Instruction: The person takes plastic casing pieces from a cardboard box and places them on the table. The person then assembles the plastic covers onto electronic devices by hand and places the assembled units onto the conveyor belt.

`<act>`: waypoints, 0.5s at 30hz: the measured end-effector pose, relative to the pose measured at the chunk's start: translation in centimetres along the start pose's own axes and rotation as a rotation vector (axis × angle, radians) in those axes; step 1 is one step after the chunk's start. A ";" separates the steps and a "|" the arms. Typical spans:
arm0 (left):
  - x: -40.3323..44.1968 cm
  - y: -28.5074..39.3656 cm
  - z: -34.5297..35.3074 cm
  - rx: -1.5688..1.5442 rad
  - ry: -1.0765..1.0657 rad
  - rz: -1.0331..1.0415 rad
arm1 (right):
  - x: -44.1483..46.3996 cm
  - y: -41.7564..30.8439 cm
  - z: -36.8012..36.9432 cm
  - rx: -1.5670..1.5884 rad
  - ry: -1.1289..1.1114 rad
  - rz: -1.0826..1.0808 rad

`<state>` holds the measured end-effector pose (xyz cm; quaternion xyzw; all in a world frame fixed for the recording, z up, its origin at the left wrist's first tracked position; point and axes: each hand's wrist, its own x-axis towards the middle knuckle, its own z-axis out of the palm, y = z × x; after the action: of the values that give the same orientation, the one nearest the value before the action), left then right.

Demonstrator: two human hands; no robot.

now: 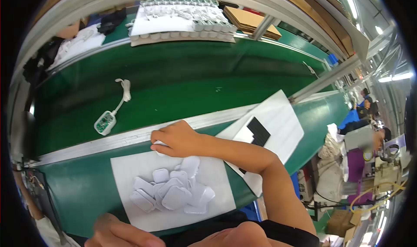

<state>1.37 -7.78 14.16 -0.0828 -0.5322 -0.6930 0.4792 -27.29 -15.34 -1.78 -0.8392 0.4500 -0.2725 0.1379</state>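
Observation:
My right hand (178, 138) is over the metal rail at the near edge of the conveyor, its fingers closed around a small white plastic piece (160, 148), mostly hidden by them. Below it, a loose pile of white plastic covers (173, 190) lies on a white sheet (124, 169). My left hand (121, 234) is at the bottom edge, partly cut off, with its visible fingers curled. What it holds, if anything, is hidden. On the green belt (182, 77) lies a white device with an exposed green circuit board (104, 122) and a bundled white cable (125, 89).
To the right, a white board (282, 116) carries black strips (259, 132) and overlaps the metal rail (126, 139). Trays of white parts (173, 19) and brown cardboard (249, 21) stand beyond the belt. Frame posts (321, 79) rise at right; people sit farther off.

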 end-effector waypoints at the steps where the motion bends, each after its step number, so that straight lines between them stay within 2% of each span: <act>1: 0.0 0.5 -0.4 0.048 -0.013 0.013 | 0.1 0.1 0.1 -0.001 -0.001 -0.005; 2: -0.1 1.1 0.7 0.075 0.144 -0.011 | 0.1 0.1 0.1 0.004 0.004 -0.008; 5: -1.1 0.0 1.4 0.192 0.241 0.400 | 0.1 0.1 0.3 0.023 0.023 -0.015; 9: 3.2 -3.9 1.5 0.562 0.105 1.363 | 0.3 -0.1 -0.1 0.032 0.012 -0.012; 11: 5.2 -4.7 1.6 0.758 -0.044 1.818 | 0.3 0.2 0.3 0.015 0.041 -0.044; 12: 6.1 -5.0 1.8 0.662 -0.163 1.802 | 0.4 0.2 0.4 0.003 0.064 -0.064; 14: 7.1 -5.3 2.2 0.438 -0.372 1.731 | 0.3 -0.2 0.2 0.010 -0.024 -0.001; 15: 5.6 -5.0 1.6 0.814 -0.040 1.903 | 0.5 -0.4 -0.3 -0.006 -0.062 0.035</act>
<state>-5.94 -9.83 15.03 -0.3125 -0.4485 0.2064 0.8116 -26.94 -15.57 -1.18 -0.8397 0.4608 -0.2425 0.1541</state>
